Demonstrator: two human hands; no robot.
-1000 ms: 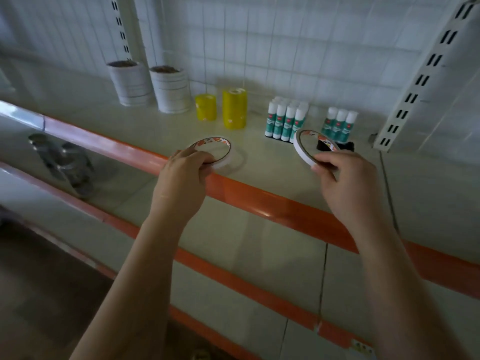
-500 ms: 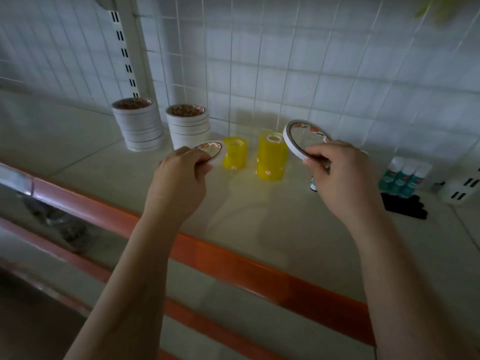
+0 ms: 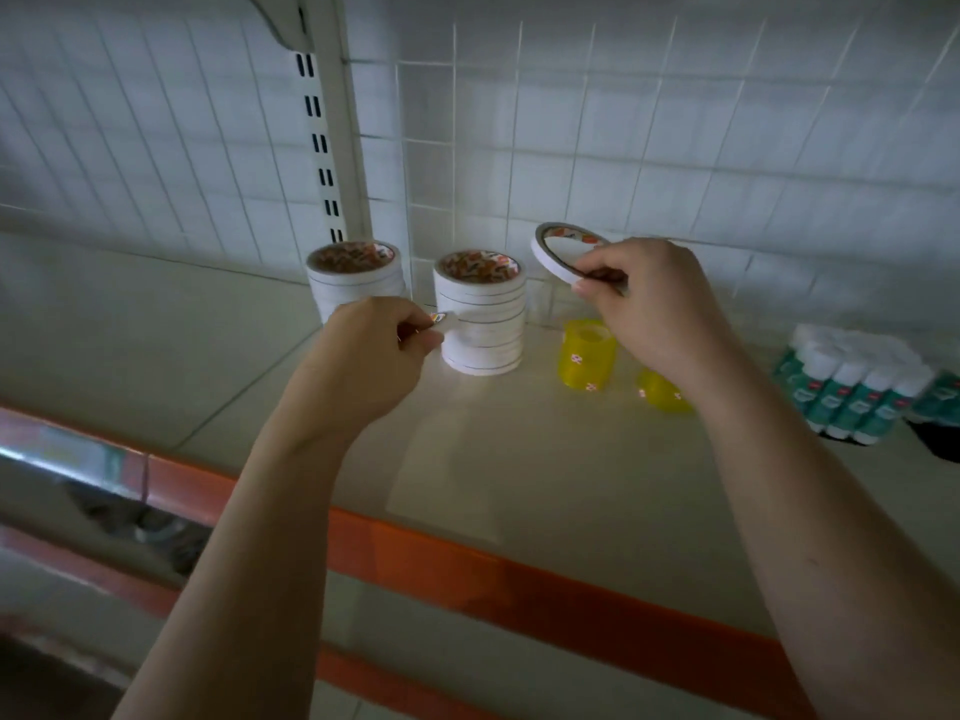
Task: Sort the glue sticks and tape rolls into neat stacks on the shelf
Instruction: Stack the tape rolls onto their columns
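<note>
We see a pale shelf (image 3: 260,366) with an orange front edge (image 3: 519,579), backed by a white wire grid. Standing directly on it near the back are two stacks of white tape rolls: the left stack (image 3: 353,283) sits beside the slotted upright (image 3: 322,148), and the right stack (image 3: 480,314) stands just beside it. To the right of these rest two yellow tape rolls (image 3: 587,356), one partly hidden behind an arm. Farther right, a block of upright glue sticks (image 3: 852,387) with white caps stands close together, next to a dark object (image 3: 940,444) at the frame's edge.
</note>
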